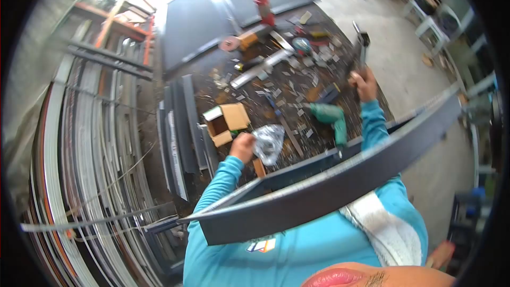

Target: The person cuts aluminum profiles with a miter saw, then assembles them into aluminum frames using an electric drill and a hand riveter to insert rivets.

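My left hand (243,147) is closed on the edge of a crumpled clear plastic bag (269,144). Just beyond that hand stands an opened cardboard box (235,116) with its flaps spread. On the right, my right hand (364,84) grips a dark tool with a shiny metal end (363,41), held up by the bench's right edge; its exact kind is hard to make out. A green power drill (330,118) lies on the bench between my hands. Close to my chest, a long grey metal profile (329,178) stretches across below both hands.
Metal offcuts and scraps litter the dark workbench (287,133). Farther back are a red-topped bottle (262,9), an angle grinder (244,40) and large dark panels (194,26). Long profiles (85,143) are stacked at the left. White plastic chairs (438,21) stand at the right.
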Available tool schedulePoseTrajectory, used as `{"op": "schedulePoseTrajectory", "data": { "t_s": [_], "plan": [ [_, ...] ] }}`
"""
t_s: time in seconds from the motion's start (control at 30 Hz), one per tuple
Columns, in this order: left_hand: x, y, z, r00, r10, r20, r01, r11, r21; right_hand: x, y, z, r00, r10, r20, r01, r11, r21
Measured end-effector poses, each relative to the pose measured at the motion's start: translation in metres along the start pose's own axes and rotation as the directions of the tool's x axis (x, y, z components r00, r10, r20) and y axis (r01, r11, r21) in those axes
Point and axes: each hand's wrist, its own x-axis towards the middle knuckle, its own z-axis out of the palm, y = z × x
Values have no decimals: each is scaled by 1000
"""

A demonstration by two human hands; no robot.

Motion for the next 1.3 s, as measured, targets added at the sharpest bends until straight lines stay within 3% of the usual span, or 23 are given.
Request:
{"op": "schedulePoseTrajectory", "data": {
  "t_s": [0.07,0.1,0.13,0.2,0.23,0.3,0.37,0.43,0.5,0.57,0.63,0.67,0.77,1.0,1.07,1.1,1.13,1.17,1.2,1.23,1.3],
  "plan": [
    [-17,-11,-9,940,-322,-109,251,874,-416,-46,-39,29,1000,-2,-28,6,990,141],
    [-29,-14,-21,870,-485,-88,326,699,-636,-72,-43,30,999,-17,-30,22,983,184],
    [-57,-68,-29,856,-515,31,364,561,-744,-107,-73,36,991,9,130,-41,969,245],
    [-103,-93,-29,814,-580,37,324,400,-858,-162,-79,25,951,-43,307,37,999,25],
    [-127,-49,-34,772,-633,-65,253,398,-882,-193,-51,20,936,-76,343,171,952,-255],
    [-172,31,-31,628,-731,-267,97,414,-905,-247,-24,-1,903,70,425,129,897,-422],
    [-232,45,-20,533,-843,69,496,245,-833,-303,-56,18,795,358,489,-277,932,-233],
    [-248,92,-2,679,-697,228,405,98,-909,-352,-52,24,731,386,563,-348,920,-179],
    [-232,137,4,877,-445,184,213,16,-977,-385,-40,27,697,356,622,-344,927,-145],
    [-210,178,-2,903,-402,155,147,-52,-988,-406,-50,36,673,380,634,-409,906,-109],
    [-203,187,0,914,-363,183,146,-126,-981,-417,-59,42,670,394,629,-454,888,-72],
    [-204,190,-1,920,-340,193,145,-160,-976,-420,-73,40,609,474,636,-537,837,-109],
    [-204,201,-4,918,-342,202,155,-159,-975,-432,-74,38,645,448,619,-561,828,-15],
    [-204,211,10,937,-310,161,104,-192,-976,-438,-84,31,660,417,624,-546,837,18],
    [-212,210,14,906,-378,192,114,-219,-969,-442,-60,31,794,154,588,-197,980,9],
    [-213,214,16,855,-473,213,191,-95,-977,-440,-55,24,763,110,637,-88,994,-66],
    [-214,191,37,891,-433,138,215,132,-968,-442,-54,26,808,52,586,-106,993,58],
    [-216,199,33,859,-485,163,223,68,-973,-445,-48,19,775,198,600,-238,971,-14],
    [-218,202,30,922,-358,147,138,-52,-989,-445,-49,19,811,172,559,-185,982,-34],
    [-206,217,30,855,-499,139,226,119,-967,-444,-42,15,800,158,578,-201,980,10],
    [-205,209,42,895,-406,185,204,3,-979,-437,-61,1,696,334,636,-237,943,-236]
  ]
}}
